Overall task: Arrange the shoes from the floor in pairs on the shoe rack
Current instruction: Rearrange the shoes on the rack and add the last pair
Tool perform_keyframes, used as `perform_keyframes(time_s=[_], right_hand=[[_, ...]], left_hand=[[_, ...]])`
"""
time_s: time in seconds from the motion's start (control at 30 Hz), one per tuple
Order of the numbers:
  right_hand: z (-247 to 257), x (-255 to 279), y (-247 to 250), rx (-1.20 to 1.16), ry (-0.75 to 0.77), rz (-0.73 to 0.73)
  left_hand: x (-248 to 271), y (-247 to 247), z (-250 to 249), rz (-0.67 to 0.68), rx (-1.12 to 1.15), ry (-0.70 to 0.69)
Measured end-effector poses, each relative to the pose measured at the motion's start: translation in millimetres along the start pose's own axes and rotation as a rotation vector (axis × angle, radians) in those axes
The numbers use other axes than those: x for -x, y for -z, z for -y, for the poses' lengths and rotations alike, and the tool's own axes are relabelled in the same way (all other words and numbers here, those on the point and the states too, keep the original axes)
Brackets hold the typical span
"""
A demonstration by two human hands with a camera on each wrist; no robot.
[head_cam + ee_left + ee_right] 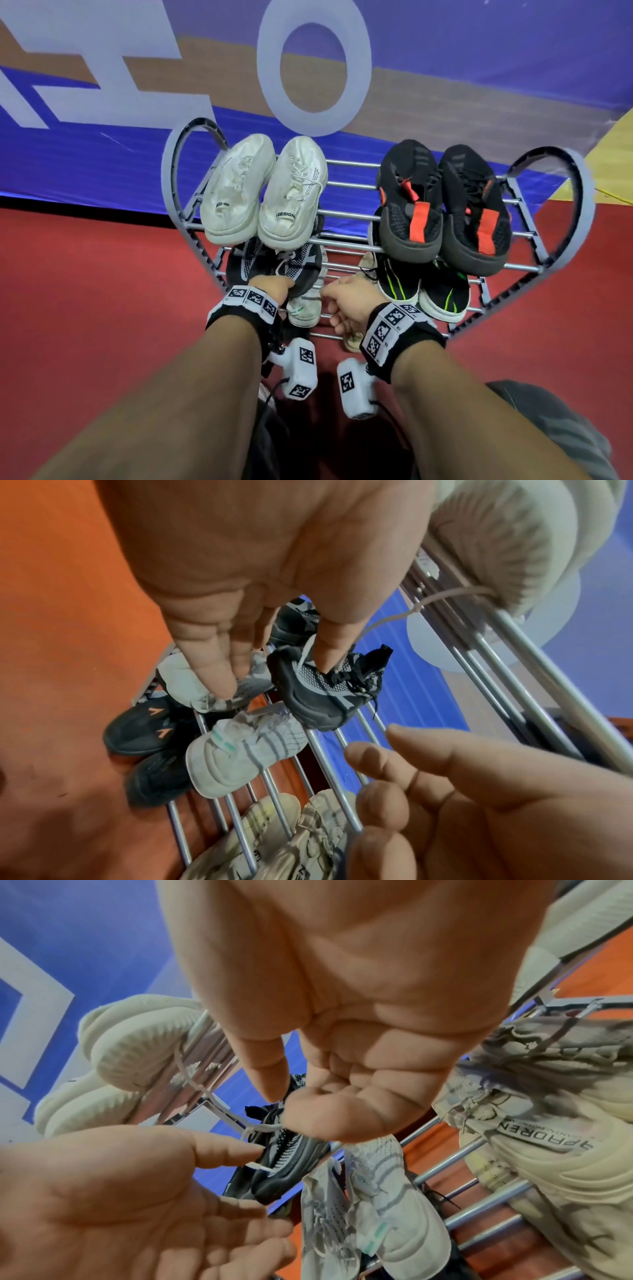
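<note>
Head view, shoes: white pair [263,192] and black-and-red pair [445,205] side by side on the shoe rack's [561,260] top tier.
Black-and-grey shoe [325,688]: middle tier, under the white pair.
Left hand [272,284]: fingers straight, tips at that shoe.
Right hand [349,301]: loosely curled, holding nothing.
Floor [85,291]: red.

Glossy metal rack bars [346,242] (smooth) carry matt mesh-knit black shoes [442,205].

On the shoe rack [534,236], the top tier's middle bars lie bare between the white sneakers [263,192] and the black-and-red sneakers [442,205]. Below, the white pair's soles overhang the black-and-grey mesh sneaker [325,688], and a dangling white lace [441,599] crosses that gap.
</note>
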State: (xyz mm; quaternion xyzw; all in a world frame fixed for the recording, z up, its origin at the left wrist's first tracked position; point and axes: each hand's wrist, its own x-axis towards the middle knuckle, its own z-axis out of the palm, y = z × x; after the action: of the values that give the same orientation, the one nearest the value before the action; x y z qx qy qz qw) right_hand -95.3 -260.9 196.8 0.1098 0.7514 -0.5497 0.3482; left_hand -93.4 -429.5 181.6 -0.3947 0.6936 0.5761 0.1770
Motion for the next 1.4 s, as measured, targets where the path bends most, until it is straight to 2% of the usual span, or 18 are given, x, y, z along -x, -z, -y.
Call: perform_keyframes(time_s=[0.13, 0.37, 0.6, 0.73, 0.9, 0.97, 1.03, 1.1, 1.17, 1.27, 1.4], right_hand=[[-1.3, -3.0, 6.0, 0.002, -0.021, -0.025], [-1.2, 3.7, 14.4, 0.001, -0.029, -0.054], [-6.2, 28.3, 16.9, -0.04, -0.059, -0.087], [-5.8, 44.3, 18.0, -0.139, -0.058, -0.119], [-7.9, 57.5, 22.5, -0.196, -0.042, -0.202], [-17.3, 47.1, 29.9, -0.182, -0.037, -0.237], [-32.6, 19.0, 38.6, -0.134, -0.025, -0.258], [-37.3, 13.3, 40.6, -0.07, -0.015, -0.233], [-30.0, 38.1, 32.7, -0.064, -0.065, -0.167], [-21.3, 72.3, 16.3, -0.017, -0.191, 0.019], [-18.6, 79.4, 0.5, 0.133, -0.199, 0.125]], left_hand=[[-7.7, -8.1, 4.9, -0.031, 0.137, 0.021], [3.7, -3.9, -1.8, -0.024, 0.225, 0.045], [40.5, 27.3, 2.5, -0.04, 0.456, 0.066], [62.1, 42.2, 14.5, -0.096, 0.618, 0.025], [66.4, 67.0, 24.8, -0.131, 0.609, 0.028], [58.1, 77.3, 29.0, -0.16, 0.59, 0.052], [53.6, 84.6, 33.0, -0.123, 0.527, 0.083], [46.7, 88.6, 38.2, -0.073, 0.479, 0.084], [49.6, 89.9, 41.9, -0.05, 0.429, 0.062], [54.8, 94.1, 49.0, -0.071, 0.421, 0.105], [36.5, 105.8, 59.6, -0.1, 0.484, 0.11]])
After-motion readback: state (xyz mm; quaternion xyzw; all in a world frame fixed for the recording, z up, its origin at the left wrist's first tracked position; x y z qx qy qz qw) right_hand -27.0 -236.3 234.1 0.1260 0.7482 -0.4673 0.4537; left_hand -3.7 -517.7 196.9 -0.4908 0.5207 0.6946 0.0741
